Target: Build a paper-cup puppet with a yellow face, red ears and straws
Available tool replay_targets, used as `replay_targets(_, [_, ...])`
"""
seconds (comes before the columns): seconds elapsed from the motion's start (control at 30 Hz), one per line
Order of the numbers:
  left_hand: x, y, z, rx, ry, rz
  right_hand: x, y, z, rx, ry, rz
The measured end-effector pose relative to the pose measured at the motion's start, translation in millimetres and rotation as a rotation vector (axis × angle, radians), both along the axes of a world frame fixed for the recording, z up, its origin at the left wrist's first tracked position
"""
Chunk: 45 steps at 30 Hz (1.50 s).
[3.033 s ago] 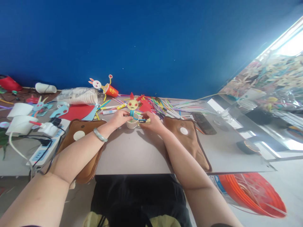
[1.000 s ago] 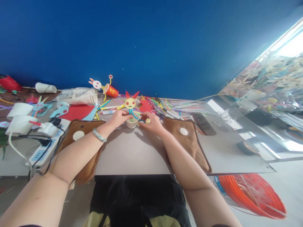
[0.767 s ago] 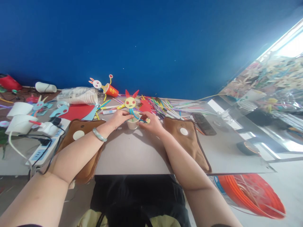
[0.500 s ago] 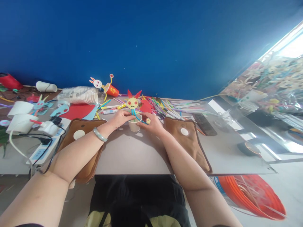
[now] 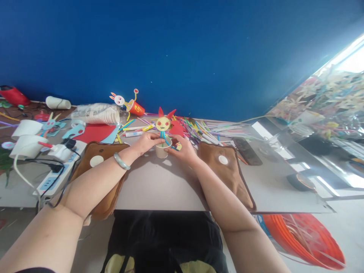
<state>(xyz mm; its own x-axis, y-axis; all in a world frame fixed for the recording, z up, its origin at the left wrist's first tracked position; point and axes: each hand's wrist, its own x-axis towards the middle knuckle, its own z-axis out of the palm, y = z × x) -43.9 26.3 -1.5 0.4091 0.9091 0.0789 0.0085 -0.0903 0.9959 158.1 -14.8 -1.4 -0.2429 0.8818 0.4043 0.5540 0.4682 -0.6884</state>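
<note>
A white paper cup stands upright on the table between my hands. Out of it rises a blue pipe-cleaner stem bearing a round yellow paper face with two red pointed ears. My left hand is closed at the cup's left rim, thumb tip beside the blue stem; the exact contact is partly hidden. On the right side, my right hand grips the cup with thumb and fingers. Near its fingers, a small yellow piece shows on a blue pipe cleaner.
Brown cushioned pads lie under or beside both forearms. Loose pipe cleaners and markers spread along the back. A power strip with cables is at left, near stacked paper cups. A phone lies right; an orange bucket stands below.
The view has shifted slightly, so everything appears a little to the right. Both hands keep their places at the cup; the yellow face leans much as before.
</note>
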Motion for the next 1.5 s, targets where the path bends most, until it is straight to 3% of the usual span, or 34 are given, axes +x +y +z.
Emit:
replay_targets(0.13, [-1.9,0.3,1.9,0.002,0.032,0.051,-0.4,-1.0,-0.7,0.118,-0.025,-0.045])
replay_targets(0.27, [-2.6,0.6,2.1,0.022,0.039,0.049,-0.1,1.3,-2.4,0.188,-0.096,-0.004])
replay_targets(0.53, [-0.1,-0.1,1.8,-0.047,0.001,0.037,-1.4,1.8,-3.4,0.211,-0.14,0.009])
replay_targets(0.97, [-1.4,-2.3,8.7,-0.022,-0.006,0.041,-2.0,1.0,-2.5,0.199,-0.069,0.054])
replay_targets(1.2, [-1.6,-0.9,7.5,0.008,0.014,0.022,-1.5,-1.8,-1.1,0.046,0.028,-0.042])
replay_targets(1.5, [2.7,0.0,1.6,0.183,0.037,-0.122,-6.5,-0.7,2.3,-0.199,0.35,0.016])
